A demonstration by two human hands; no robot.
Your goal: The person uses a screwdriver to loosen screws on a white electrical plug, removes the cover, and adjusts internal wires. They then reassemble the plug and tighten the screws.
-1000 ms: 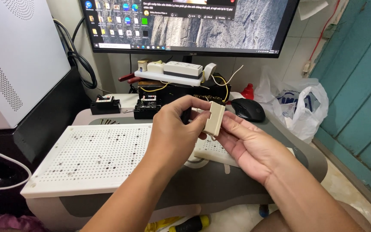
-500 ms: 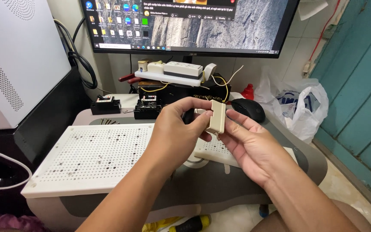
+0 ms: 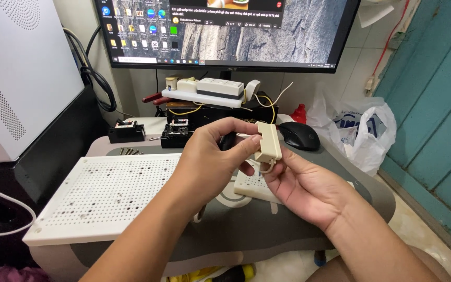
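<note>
Both my hands hold a small cream plastic block (image 3: 269,141) upright above the table. My left hand (image 3: 210,162) pinches its left side between thumb and fingers. My right hand (image 3: 301,185) supports it from below and behind, palm up. A short pale wire loop hangs from the block's lower end. Under my hands lies a small white perforated plate (image 3: 254,188). A dark object behind my left fingers is mostly hidden.
A large white perforated board (image 3: 100,196) covers the table's left. Two black switch-like parts (image 3: 126,130) sit behind it, several screws beside them. A black mouse (image 3: 299,136), a white power strip (image 3: 220,87), a monitor (image 3: 225,31), a plastic bag (image 3: 361,130) and a white computer case (image 3: 11,78) surround them.
The cream block has been raised slightly and shifted a little, my fingers regripping it. The hands stay in the same spot above the small plate.
</note>
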